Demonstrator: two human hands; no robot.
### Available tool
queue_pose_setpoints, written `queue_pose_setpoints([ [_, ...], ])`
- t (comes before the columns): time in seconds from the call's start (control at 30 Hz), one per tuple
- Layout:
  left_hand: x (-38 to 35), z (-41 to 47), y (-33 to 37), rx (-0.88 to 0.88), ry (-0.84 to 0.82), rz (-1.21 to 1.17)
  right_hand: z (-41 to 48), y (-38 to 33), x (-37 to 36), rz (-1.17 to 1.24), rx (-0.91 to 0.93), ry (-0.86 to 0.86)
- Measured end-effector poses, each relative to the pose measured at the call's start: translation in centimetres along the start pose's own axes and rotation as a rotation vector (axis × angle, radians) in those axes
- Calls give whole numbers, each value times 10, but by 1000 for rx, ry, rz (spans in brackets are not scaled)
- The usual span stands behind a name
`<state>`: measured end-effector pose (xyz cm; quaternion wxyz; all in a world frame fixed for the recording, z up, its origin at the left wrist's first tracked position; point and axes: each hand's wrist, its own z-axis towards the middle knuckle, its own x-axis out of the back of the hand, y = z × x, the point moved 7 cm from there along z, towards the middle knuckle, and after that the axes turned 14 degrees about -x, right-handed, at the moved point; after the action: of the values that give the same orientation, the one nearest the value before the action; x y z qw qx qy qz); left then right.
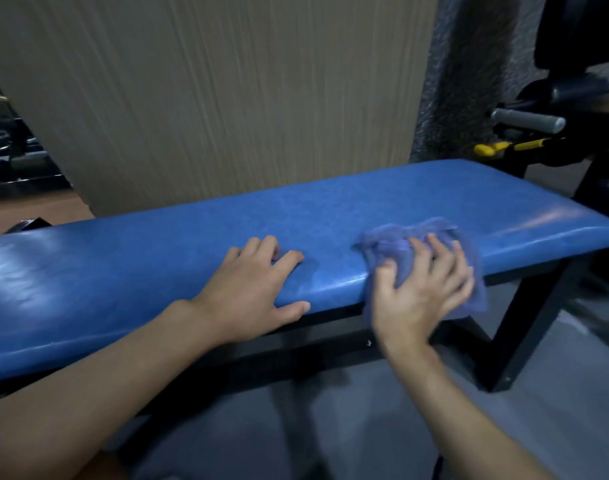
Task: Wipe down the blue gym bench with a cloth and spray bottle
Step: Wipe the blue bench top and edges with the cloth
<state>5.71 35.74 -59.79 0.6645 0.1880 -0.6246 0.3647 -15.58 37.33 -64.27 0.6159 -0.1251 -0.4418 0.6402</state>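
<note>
A pale wall panel [227, 98] with fine upright grain fills the background behind a blue gym bench [140, 265], whose long axis runs from the left edge of the view to the right. Its right end, with rounded corners, lies farther from the camera and points toward a black exercise machine [573, 109]. The bench pad is smooth, glossy vinyl with a faint pebbled grain and shows light streaks at both ends. Beneath it are a grey floor [331, 420] and a black, square-section metal frame [525, 323] with an angled leg under the right end. A dark, rough-textured pillar [469, 81] stands between the panel and the machine. At far left, dim racks of gym equipment [12, 157] sit well apart from the bench, blurred.

A person's bare forearms reach in from the bottom edge. The left hand [251, 289] rests near the middle of the bench at its near edge, fingers spread on the top and thumb laid along the front face, holding nothing. The right hand [421, 292], motion-blurred, lies just to the right, fingers fanned and pressing down on a thin, crumpled blue-purple cloth [393, 244]. The cloth lies on the bench top and drapes over the near edge under the palm.

On the machine, a grey cylindrical handle [528, 120] juts left above a yellow fitting [486, 148], both beyond the far right corner of the bench.
</note>
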Motion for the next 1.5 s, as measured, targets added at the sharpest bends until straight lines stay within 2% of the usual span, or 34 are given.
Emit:
queue_pose_setpoints([
  [0.03, 0, 7, 6, -23, 6, -2, -10, -12, -1, 1, 43, -22],
  [0.1, -1, 21, 15, -79, 6, -16, -22, -23, -1, -5, 250, -105],
  [0.17, 0, 32, 19, -97, 6, -35, -9, -10, 2, -14, 422, -152],
  [0.2, 2, 37, 21, -100, 14, -36, 4, 1, 3, -25, 446, -164],
  [0.33, 2, 46, 26, -136, 50, -77, 73, 56, 10, -55, 208, -98],
  [0.47, -3, 70, 46, -186, 4, -151, 80, 60, 10, -60, -21, -37],
  [0.5, -3, 79, 52, -187, -2, -145, 72, 54, 9, -57, -16, -51],
  [0.63, -6, 103, 68, -162, 37, -134, 61, 50, 7, -131, 199, -167],
  [0.73, -4, 106, 66, -121, 30, -109, 94, 66, 7, -208, 223, -192],
  [0.8, -3, 104, 67, -121, 21, -105, 123, 80, 7, -252, 140, -198],
  [0.9, -2, 104, 73, -126, -5, -118, 157, 101, 12, -237, -103, -183],
  [1.0, -3, 111, 79, -84, -32, -86, 142, 98, 11, -196, -269, -174],
  [1.13, 2, 125, 89, -59, -22, -18, 102, 84, 8, -203, -128, -246],
  [1.27, 0, 140, 87, -82, 50, -54, 135, 95, 6, -308, -79, -258],
  [1.4, 0, 181, 102, -188, 111, -182, 196, 122, 7, -375, -130, -307],
  [1.5, 0, 221, 116, -210, 120, -281, 230, 144, 7, -433, -211, -428],
])
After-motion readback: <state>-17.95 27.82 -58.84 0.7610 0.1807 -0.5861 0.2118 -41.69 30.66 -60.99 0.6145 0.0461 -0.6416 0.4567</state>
